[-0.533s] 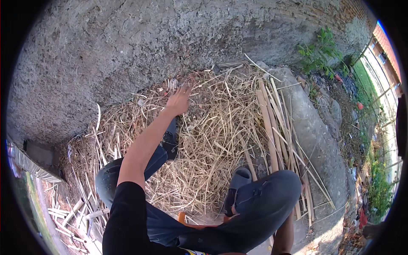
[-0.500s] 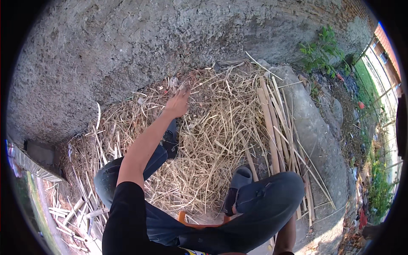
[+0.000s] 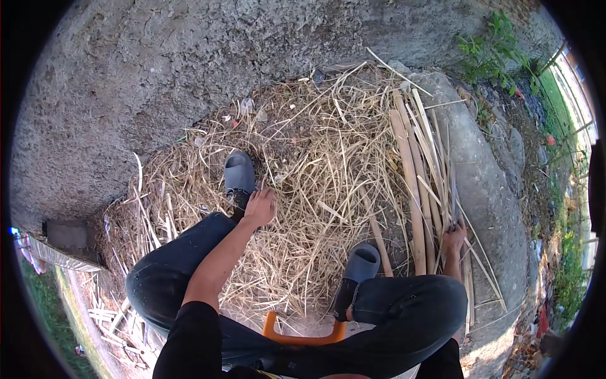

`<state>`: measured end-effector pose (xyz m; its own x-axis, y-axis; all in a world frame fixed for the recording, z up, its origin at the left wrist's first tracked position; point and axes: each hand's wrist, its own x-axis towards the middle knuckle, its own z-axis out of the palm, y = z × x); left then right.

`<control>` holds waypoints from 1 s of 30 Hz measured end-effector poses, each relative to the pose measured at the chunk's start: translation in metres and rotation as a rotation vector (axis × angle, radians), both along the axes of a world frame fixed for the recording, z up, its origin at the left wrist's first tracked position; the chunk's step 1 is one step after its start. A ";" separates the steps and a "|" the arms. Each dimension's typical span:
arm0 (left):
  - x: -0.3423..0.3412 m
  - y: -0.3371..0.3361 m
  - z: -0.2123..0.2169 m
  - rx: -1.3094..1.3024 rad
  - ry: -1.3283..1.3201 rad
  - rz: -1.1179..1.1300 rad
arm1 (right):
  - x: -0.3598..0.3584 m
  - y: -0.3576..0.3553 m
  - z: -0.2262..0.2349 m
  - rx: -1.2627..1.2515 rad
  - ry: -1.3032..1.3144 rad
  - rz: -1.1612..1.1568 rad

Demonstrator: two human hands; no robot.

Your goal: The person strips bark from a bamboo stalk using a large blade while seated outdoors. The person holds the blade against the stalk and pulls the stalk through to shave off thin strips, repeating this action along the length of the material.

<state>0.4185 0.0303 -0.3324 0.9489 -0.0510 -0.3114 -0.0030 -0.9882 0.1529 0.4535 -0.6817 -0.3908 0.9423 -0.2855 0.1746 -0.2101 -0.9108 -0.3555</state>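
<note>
I sit over a heap of dry straw (image 3: 315, 170) on the ground. My left hand (image 3: 260, 207) rests on the straw just beside my left grey slipper (image 3: 239, 175). Its fingers curl down into the stalks, and they hide whether it grips any. My right hand (image 3: 453, 239) is out past my right knee, closed around thin split cane strips (image 3: 449, 189) that run away from me. Thicker pale canes (image 3: 409, 170) lie next to them. My right grey slipper (image 3: 361, 264) stands on the straw near the canes.
A rough grey concrete wall (image 3: 158, 76) rises behind the heap. A long stone slab (image 3: 486, 183) borders it on the right, with weeds (image 3: 486, 50) and litter beyond. An orange stool edge (image 3: 297, 335) shows under me. Loose cane offcuts (image 3: 117, 316) lie at lower left.
My left arm was stretched out to the far side of the heap; it has drawn back to beside my left slipper. My right hand has come into view on the cane strips.
</note>
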 end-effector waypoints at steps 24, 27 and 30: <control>0.039 0.091 0.222 -0.108 -0.543 0.016 | 0.021 0.017 0.373 -0.245 -0.188 0.147; 0.005 0.077 0.287 -0.105 -0.650 -0.057 | 0.036 0.032 0.484 -0.336 -0.264 0.162; -0.039 0.051 0.336 -0.226 -0.716 -0.119 | 0.037 0.036 0.593 -0.495 -0.185 0.175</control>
